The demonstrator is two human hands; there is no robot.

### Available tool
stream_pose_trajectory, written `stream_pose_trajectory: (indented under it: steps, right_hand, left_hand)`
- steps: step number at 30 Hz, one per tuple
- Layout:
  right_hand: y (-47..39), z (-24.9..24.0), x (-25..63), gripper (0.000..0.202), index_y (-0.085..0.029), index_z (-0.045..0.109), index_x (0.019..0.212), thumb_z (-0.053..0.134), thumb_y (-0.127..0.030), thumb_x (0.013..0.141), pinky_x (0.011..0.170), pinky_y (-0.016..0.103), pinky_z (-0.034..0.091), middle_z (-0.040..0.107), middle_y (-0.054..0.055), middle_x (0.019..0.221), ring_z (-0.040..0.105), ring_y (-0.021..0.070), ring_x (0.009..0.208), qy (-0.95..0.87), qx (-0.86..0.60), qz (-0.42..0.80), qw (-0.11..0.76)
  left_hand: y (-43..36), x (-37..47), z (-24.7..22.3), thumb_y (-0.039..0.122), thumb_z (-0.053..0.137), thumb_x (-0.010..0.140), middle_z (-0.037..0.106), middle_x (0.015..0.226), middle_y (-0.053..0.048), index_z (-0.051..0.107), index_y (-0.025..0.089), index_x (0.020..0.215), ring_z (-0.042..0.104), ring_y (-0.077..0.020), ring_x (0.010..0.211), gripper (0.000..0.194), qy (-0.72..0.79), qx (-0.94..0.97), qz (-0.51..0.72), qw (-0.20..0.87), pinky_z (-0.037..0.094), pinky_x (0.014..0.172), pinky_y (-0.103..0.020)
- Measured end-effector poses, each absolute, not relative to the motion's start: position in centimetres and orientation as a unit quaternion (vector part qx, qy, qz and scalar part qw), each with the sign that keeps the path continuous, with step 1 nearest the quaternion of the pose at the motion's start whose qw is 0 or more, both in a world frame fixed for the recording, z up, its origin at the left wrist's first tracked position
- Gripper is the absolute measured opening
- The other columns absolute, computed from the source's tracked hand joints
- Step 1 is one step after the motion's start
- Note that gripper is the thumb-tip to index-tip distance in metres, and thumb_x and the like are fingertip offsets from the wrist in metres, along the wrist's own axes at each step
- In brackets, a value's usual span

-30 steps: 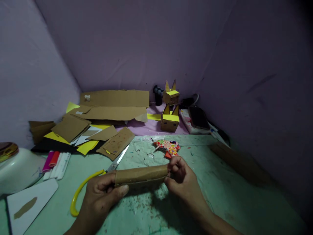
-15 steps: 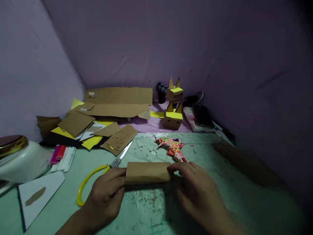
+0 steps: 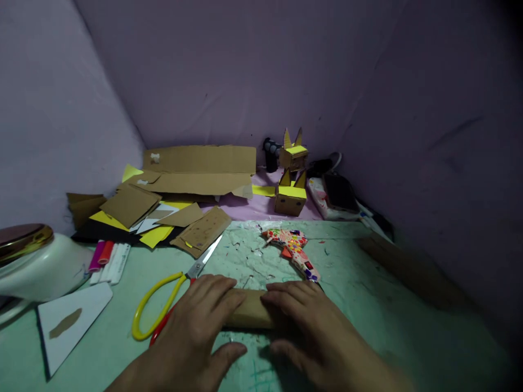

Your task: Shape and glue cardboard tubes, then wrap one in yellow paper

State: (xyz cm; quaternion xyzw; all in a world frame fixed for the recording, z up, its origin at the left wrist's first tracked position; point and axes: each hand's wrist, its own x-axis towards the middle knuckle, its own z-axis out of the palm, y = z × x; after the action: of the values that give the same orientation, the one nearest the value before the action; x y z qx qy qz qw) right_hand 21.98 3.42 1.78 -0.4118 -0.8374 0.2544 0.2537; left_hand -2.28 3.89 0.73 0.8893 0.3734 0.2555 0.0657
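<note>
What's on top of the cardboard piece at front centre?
The left hand lies over one end of the cardboard piece, the right hand over the other; its middle shows, its ends and underside are hidden.

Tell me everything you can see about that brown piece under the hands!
The brown piece looks like plain cardboard, folded, with its long side running left to right. It's low over the green tabletop; whether it rests flat there is hard to tell. The left hand covers its left end and the right hand its right, fingers on top, so only the middle shows.
</note>
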Motion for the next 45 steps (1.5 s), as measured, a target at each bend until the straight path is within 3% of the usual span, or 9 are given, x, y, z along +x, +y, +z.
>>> stream_pose_trajectory:
  steps: [3, 10, 14, 16, 19, 25, 39, 45]
  right_hand:
    - [3.4, 1.3, 21.6, 0.045, -0.021, 0.054, 0.114, 0.061, -0.005, 0.073, 0.083, 0.048, 0.045, 0.068, 0.011, 0.111, 0.061, 0.0300, 0.098, -0.832, -0.422, 0.266, 0.241]
    - [3.3, 1.7, 22.2, 0.043, -0.019, 0.057, 0.100, 0.060, 0.002, 0.063, 0.077, 0.045, 0.043, 0.070, 0.009, 0.098, 0.062, 0.0286, 0.087, -0.837, -0.441, 0.249, 0.209]
    - [2.8, 2.1, 23.7, 0.035, -0.022, 0.060, 0.101, 0.074, -0.014, 0.070, 0.082, 0.045, 0.042, 0.072, 0.007, 0.101, 0.063, 0.0282, 0.089, -0.837, -0.428, 0.245, 0.236]
    - [2.5, 1.8, 24.1, 0.030, -0.024, 0.062, 0.103, 0.072, -0.018, 0.076, 0.082, 0.045, 0.042, 0.072, 0.008, 0.106, 0.064, 0.0282, 0.092, -0.835, -0.421, 0.245, 0.256]
    - [1.9, 1.0, 24.2, 0.027, -0.025, 0.064, 0.106, 0.063, -0.013, 0.081, 0.081, 0.044, 0.046, 0.072, 0.009, 0.112, 0.065, 0.0274, 0.094, -0.827, -0.428, 0.231, 0.283]
    - [1.5, 0.1, 23.6, 0.022, -0.020, 0.067, 0.098, 0.062, -0.008, 0.080, 0.079, 0.042, 0.050, 0.074, 0.011, 0.107, 0.068, 0.0259, 0.092, -0.831, -0.432, 0.207, 0.283]
    - [1.5, 0.3, 23.5, 0.019, -0.019, 0.066, 0.092, 0.059, -0.007, 0.079, 0.080, 0.040, 0.049, 0.075, 0.011, 0.101, 0.067, 0.0257, 0.096, -0.830, -0.435, 0.215, 0.276]
    - [2.0, -2.2, 23.5, 0.016, -0.023, 0.063, 0.094, 0.060, -0.015, 0.080, 0.072, 0.032, 0.049, 0.076, 0.005, 0.101, 0.069, 0.0199, 0.082, -0.841, -0.408, 0.111, 0.337]
  left_hand:
    - [4.2, -1.8, 0.3, 0.017, 0.056, 0.080, 0.063, 0.117, -0.013, 0.050, 0.022, 0.123, 0.059, -0.0297, 0.105, 0.043, 0.382, 0.888, 0.243, 0.078, 0.051, 0.087, -0.048]
    - [4.1, -1.2, 0.6, 0.012, 0.054, 0.080, 0.064, 0.113, -0.010, 0.050, 0.021, 0.122, 0.058, -0.0274, 0.103, 0.043, 0.355, 0.897, 0.238, 0.110, 0.050, 0.086, -0.043]
    - [4.0, -0.3, 0.7, 0.011, 0.053, 0.081, 0.065, 0.111, -0.012, 0.054, 0.017, 0.117, 0.058, -0.0279, 0.099, 0.037, 0.326, 0.903, 0.269, 0.072, 0.050, 0.083, -0.045]
    - [4.1, 0.1, 0.5, 0.009, 0.053, 0.080, 0.066, 0.108, -0.014, 0.057, 0.015, 0.113, 0.059, -0.0280, 0.096, 0.034, 0.313, 0.905, 0.283, 0.051, 0.052, 0.080, -0.045]
    - [4.1, 0.4, 0.2, 0.008, 0.056, 0.078, 0.069, 0.105, -0.014, 0.060, 0.014, 0.108, 0.060, -0.0274, 0.092, 0.031, 0.307, 0.902, 0.300, 0.046, 0.053, 0.075, -0.043]
    - [4.1, 0.3, 0.1, 0.007, 0.059, 0.075, 0.070, 0.101, -0.014, 0.064, 0.013, 0.103, 0.060, -0.0258, 0.085, 0.029, 0.295, 0.901, 0.315, 0.047, 0.053, 0.070, -0.042]
    - [3.8, 0.2, -1.0, 0.009, 0.058, 0.077, 0.069, 0.104, -0.015, 0.060, 0.015, 0.104, 0.058, -0.0272, 0.087, 0.028, 0.294, 0.895, 0.332, 0.052, 0.049, 0.074, -0.047]
    - [4.1, -0.3, -1.7, 0.015, 0.053, 0.081, 0.070, 0.103, -0.012, 0.060, 0.019, 0.106, 0.062, -0.0280, 0.091, 0.027, 0.287, 0.905, 0.315, -0.009, 0.047, 0.085, -0.050]
